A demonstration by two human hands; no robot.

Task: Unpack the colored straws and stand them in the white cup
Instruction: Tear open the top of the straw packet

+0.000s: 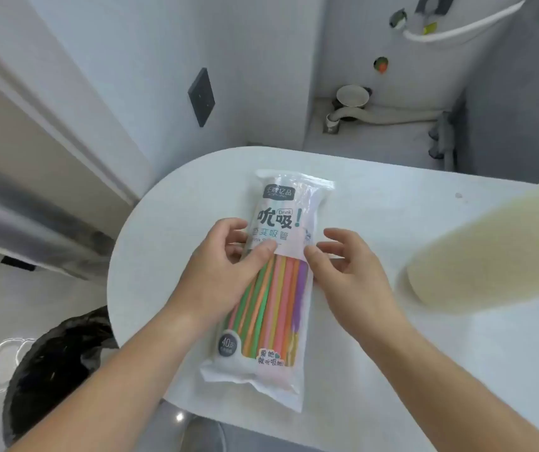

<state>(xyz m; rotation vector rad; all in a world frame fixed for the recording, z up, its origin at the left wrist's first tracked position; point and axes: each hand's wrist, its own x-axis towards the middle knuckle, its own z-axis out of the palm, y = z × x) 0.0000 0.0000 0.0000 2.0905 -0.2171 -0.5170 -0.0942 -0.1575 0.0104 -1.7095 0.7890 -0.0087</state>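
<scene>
**Sealed straw packet between two hands**

On the white round-ended table point(392, 197), toward its near edge, a straw packet point(281, 230), long axis running near to far; lying on the top or held just above it, cannot tell. Clear plastic with a milky white panel over the far half; bold dark Chinese lettering there, a small "Drink" label, a dark brand badge at the far end; both ends sealed flat, unopened. Through the clear near half, the colored straws point(278, 298) packed side by side: green, orange, pink, yellow, purple; a round dark "40" badge at the near left corner; more small pink and green lettering at the near end.

Gripped at the middle of its left edge by the left hand point(219, 275): thumb laid across the front at the near border of the white panel, fingers curled round behind the edge. Touched at the opposite edge by the thumb tip of the right hand point(353, 272); fingers loose, spread and slightly bent, closed round nothing, just beside the packet.

At the right of the table, standing, the white cup point(490, 249): tall, cream-tinted, stretched by the wide lens, mouth partly out of view; apart from the packet and from both hands.

On the floor at the near left, a bin lined with a black bag point(59, 363); on the far wall, a dark rectangular plate point(201, 96); beyond the table's far edge, a pale hose point(385, 114) low against the wall.
</scene>
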